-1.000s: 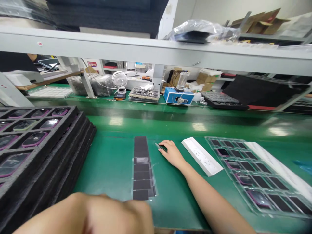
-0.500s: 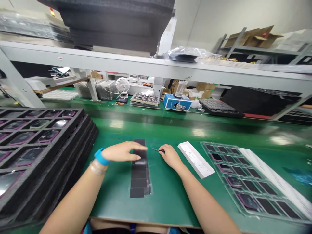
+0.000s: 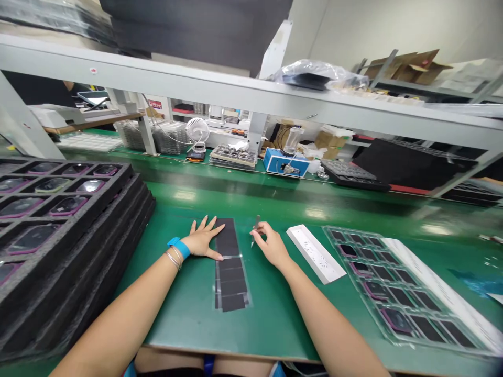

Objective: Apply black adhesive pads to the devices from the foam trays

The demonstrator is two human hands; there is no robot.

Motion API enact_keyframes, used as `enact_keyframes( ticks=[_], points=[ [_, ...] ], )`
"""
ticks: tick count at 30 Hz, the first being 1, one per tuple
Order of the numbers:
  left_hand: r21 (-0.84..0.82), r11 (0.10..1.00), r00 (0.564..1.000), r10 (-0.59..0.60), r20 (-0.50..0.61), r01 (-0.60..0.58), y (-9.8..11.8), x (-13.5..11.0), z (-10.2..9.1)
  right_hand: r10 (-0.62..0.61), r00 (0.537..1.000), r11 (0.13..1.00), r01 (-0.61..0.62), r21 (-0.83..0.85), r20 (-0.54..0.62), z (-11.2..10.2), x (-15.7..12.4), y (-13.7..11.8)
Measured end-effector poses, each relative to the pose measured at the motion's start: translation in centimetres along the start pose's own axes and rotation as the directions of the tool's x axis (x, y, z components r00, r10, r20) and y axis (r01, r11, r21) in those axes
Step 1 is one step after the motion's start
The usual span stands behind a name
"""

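Note:
My left hand [image 3: 202, 239] lies with fingers spread, its fingertips and thumb on the left edge of a strip of black rectangular film sheets [image 3: 232, 275]. Clear backing shows along the strip's edges, and it lies lengthwise on the green mat. To the right of the strip, my right hand [image 3: 269, 242] grips a pair of tweezers [image 3: 257, 222] between thumb and fingers. The tweezers stand nearly upright, with the lower tip pointing down toward the mat. Beyond that hand sits a narrow white tray [image 3: 341, 275] with small bits scattered in it.
Stacked black foam trays [image 3: 133, 209] holding purple-rimmed pieces rise at the left. A clear plastic tray [image 3: 369, 293] with dark rectangles and several purple-rimmed pieces lies at the right. Behind stand a white fan [image 3: 197, 130] and a blue device [image 3: 275, 163], under a grey shelf beam [image 3: 188, 86].
My left hand has spread its fingers and come down flat at the strip, which now sits at a slightly different angle. The tweezers in my right hand have turned from level to nearly upright.

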State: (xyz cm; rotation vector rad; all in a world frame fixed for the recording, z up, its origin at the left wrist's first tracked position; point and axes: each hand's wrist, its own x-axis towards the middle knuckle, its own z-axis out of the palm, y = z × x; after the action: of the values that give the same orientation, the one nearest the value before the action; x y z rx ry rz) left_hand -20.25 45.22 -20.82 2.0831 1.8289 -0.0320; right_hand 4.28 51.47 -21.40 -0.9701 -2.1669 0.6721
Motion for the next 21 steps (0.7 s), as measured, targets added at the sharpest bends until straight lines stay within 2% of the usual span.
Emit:
enact_keyframes(
  ticks=[3, 7, 9, 12, 14, 17, 21],
  points=[
    [-0.003, 1.000, 1.000, 0.002, -0.005, -0.002, -0.1, 0.1, 0.2, 0.019, 0.994, 0.999, -0.015, -0.037, 0.107, 0.1, 0.0, 0.4],
    [0.009, 1.000, 1.000, -0.002, -0.018, 0.002, -0.1, 0.0, 0.3, -0.038, 0.994, 0.998, 0.044, -0.052, 0.100, 0.7, -0.2, 0.2],
    [0.012, 1.000, 1.000, -0.003, -0.019, 0.003, 0.0, -0.2, 0.2, -0.119, 0.988, 0.985, 0.130, -0.116, 0.096, 1.0, -0.3, -0.1],
    [0.016, 1.000, 1.000, -0.004, -0.020, 0.004, 0.1, -0.4, 0.0, -0.269, 0.954, 0.918, 0.295, -0.266, 0.130, 1.1, -0.5, -0.6],
    [0.018, 1.000, 1.000, -0.005, -0.020, 0.006, 0.2, -0.4, -0.2, -0.313, 0.937, 0.879, 0.348, -0.326, 0.156, 1.2, -0.5, -0.6],
    [0.020, 1.000, 1.000, -0.007, -0.017, 0.007, 0.3, -0.4, -0.2, -0.285, 0.948, 0.882, 0.318, -0.347, 0.145, 1.1, -0.5, -0.3],
    [0.029, 1.000, 1.000, -0.005, -0.016, 0.005, 0.3, -0.2, -0.2, -0.207, 0.978, 0.932, 0.192, -0.308, -0.016, 0.8, -0.1, 0.3]
  ],
)
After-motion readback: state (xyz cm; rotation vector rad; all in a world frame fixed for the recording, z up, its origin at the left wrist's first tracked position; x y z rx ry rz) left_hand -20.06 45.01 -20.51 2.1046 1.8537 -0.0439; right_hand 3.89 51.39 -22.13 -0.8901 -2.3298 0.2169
